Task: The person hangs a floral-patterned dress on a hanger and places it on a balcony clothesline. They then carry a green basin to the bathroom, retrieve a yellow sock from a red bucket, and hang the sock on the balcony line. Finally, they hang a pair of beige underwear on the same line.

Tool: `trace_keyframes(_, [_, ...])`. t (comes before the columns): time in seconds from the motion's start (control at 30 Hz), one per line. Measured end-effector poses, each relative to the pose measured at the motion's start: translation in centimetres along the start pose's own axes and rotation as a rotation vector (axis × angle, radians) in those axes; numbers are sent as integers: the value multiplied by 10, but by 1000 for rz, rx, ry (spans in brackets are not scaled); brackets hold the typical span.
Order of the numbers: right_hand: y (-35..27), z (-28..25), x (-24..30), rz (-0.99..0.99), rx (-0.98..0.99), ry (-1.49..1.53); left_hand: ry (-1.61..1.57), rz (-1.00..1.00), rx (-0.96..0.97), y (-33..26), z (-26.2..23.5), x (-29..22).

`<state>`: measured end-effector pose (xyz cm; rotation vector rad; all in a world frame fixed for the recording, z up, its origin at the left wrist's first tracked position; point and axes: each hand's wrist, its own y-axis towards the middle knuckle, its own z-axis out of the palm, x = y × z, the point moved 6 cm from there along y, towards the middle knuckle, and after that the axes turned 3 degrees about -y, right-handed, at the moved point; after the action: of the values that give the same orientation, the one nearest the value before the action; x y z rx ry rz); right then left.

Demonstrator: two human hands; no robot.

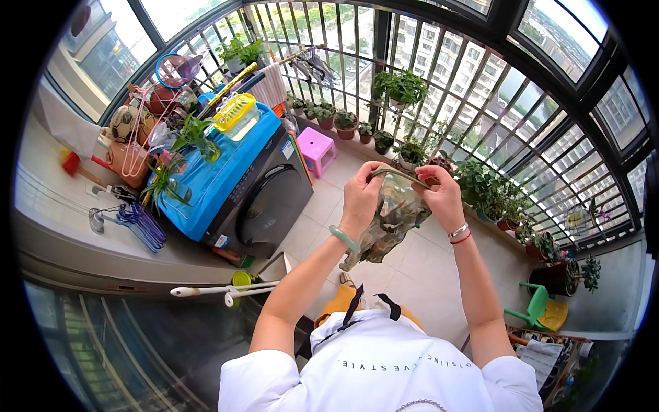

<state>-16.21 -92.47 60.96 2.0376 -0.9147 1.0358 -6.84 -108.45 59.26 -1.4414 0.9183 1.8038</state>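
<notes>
A camouflage-patterned cloth garment (386, 223) with an olive-green edge band hangs in front of my body, above the floor; its exact kind cannot be made out. My left hand (361, 199), below a pale green bangle, pinches one end of the band. The other end is gripped between the thumb and fingers of my right hand (443, 198), which has a silver bracelet and red cord at the wrist. Between the two hands the band is stretched into a shallow arc, and the cloth falls in loose folds, lower on the left side.
A front-loading washing machine (269, 206) with a blue cover (206, 185) stands at left, bearing plants and a yellow basket (235, 112). Beside it is a pink stool (317, 152). Potted plants (480, 185) line the railing. A green chair (537, 306) stands at right; purple hangers (141, 226) at left.
</notes>
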Motion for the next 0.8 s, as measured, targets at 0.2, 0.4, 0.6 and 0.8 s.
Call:
trace_keyframes(0.2, [35,97,-46,136,338,-376,-112,16,-69,45,-59,23])
trace_keyframes(0.4, [107,159,-35,473,244,697,189,109,-210,108,-114,57])
trace_keyframes(0.6, [201,224,-38,380,302,733,-180,23,-194,189,-146,105])
trace_keyframes(0.8, [285,271,-63,430,356,794,735,232,-476,266,-166,130])
